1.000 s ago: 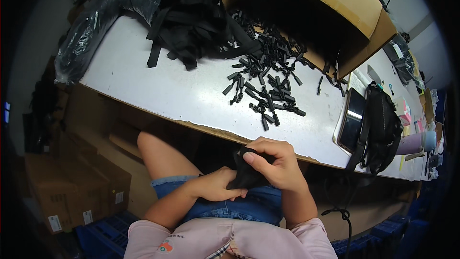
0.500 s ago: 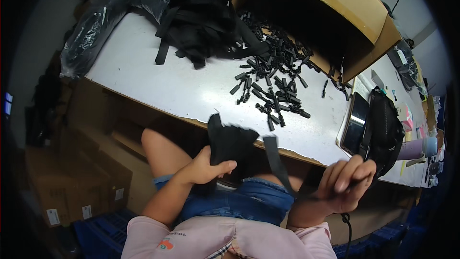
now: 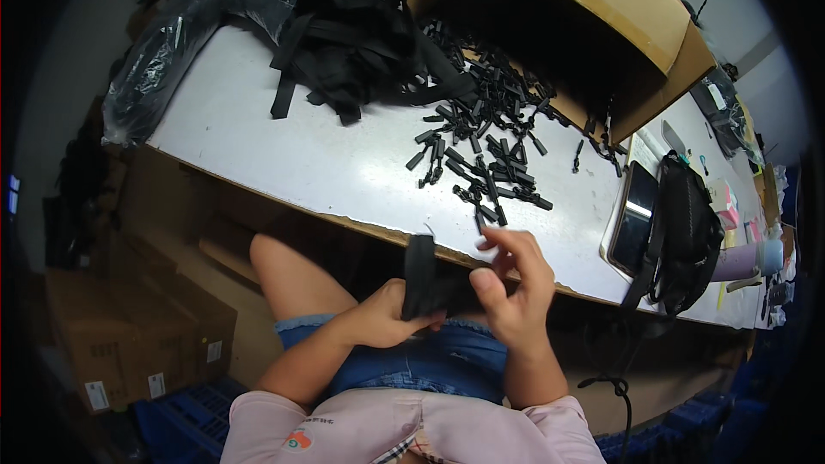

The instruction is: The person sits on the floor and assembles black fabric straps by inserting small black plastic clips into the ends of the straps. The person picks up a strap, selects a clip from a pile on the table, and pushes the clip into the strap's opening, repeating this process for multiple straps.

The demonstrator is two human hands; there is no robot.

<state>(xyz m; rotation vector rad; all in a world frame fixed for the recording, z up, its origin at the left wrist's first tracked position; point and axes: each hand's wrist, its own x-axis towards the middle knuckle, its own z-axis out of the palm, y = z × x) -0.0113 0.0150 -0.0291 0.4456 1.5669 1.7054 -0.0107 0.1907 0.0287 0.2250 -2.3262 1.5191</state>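
Note:
A bundle of black webbing straps [image 3: 421, 279] stands upright over my lap, just below the table's front edge. My left hand [image 3: 387, 316] grips its lower part from the left. My right hand [image 3: 512, 285] is at the bundle's right side, thumb and fingers pinching a strap end. Several small black plastic clips [image 3: 481, 142] lie scattered on the white table [image 3: 284, 150]. A heap of black straps [image 3: 357, 30] lies at the table's back.
An open cardboard box [image 3: 593, 9] lies on its side at the back right. A phone [image 3: 634, 216] and a black bag [image 3: 683, 232] rest at the right. A clear plastic bag [image 3: 163, 51] hangs off the left end. Cardboard boxes [image 3: 129, 344] stand on the floor left.
My right hand, stretched out to the right with a strap half a second ago, has come back to the bundle. The bundle now stands upright in my left hand.

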